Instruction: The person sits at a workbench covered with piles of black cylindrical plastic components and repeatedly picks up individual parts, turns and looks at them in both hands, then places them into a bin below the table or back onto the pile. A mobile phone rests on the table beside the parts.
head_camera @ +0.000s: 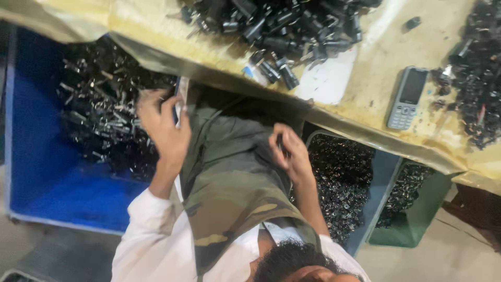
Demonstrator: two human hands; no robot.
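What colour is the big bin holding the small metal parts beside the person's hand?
Blue: the bin shows best in the head view, beside the left hand.

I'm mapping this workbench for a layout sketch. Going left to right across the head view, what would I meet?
blue crate → middle pile of black parts → keypad phone → right-hand pile of black parts
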